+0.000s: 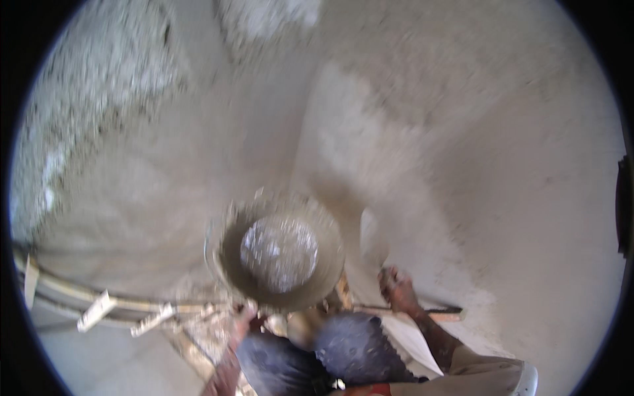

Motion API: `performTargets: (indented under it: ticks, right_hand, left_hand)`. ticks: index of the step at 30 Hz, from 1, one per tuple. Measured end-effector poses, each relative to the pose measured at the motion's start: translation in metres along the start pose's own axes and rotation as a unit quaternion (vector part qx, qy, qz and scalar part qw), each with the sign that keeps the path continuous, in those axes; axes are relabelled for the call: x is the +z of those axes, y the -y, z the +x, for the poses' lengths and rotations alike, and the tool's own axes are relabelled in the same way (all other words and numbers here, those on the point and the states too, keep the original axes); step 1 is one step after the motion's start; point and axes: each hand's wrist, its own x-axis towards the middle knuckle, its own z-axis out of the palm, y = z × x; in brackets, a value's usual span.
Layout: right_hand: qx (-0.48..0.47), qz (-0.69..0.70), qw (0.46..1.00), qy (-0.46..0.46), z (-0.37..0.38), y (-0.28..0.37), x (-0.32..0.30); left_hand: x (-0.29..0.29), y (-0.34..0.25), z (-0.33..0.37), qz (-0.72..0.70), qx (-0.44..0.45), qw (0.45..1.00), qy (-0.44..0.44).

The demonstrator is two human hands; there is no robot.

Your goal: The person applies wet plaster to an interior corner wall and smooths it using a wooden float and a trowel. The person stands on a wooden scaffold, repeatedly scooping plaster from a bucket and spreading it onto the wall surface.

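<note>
A round, mortar-smeared bucket [329, 247] is in front of my knees, with wet grey mortar [279, 254] in its bottom. My left hand [244, 318] is closed at the bucket's near left rim, though blur softens its fingers. To the right of the bucket, my right hand [397, 290] is closed around the handle end of a trowel [371, 237]. The trowel's pale blade points away from me, over the grey plastered surface, and motion smears its outline. Whether mortar lies on the blade I cannot tell.
Grey plaster [475, 171] spreads beyond the bucket, smooth in places, rough and lumpy at the upper left [99, 92]. Curved wooden strips with short crosspieces [98, 310] run along the lower left. Below the bucket are my legs in dark, worn trousers [360, 350].
</note>
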Motion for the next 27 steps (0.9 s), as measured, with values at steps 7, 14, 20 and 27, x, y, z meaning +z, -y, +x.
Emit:
performTargets:
  ticks: [7, 14, 20, 27]
  right_hand:
    - [0.026, -0.104, 0.991, 0.076, -0.098, 0.099, -0.049]
    - [-0.024, -0.185, 0.977, 0.101, -0.159, 0.163, -0.081]
    - [-0.353, -0.443, 0.824, 0.030, -0.168, 0.210, -0.043]
    - [-0.405, -0.635, 0.656, 0.059, -0.206, 0.278, -0.017]
  left_hand:
    - [0.053, 0.018, 0.037, -0.084, 0.031, 0.995, -0.049]
    - [0.104, -0.031, -0.010, 0.078, 0.020, 0.989, -0.121]
    - [0.134, -0.106, -0.141, 0.199, 0.162, 0.965, -0.062]
    - [0.191, -0.184, -0.288, 0.351, 0.118, 0.912, -0.179]
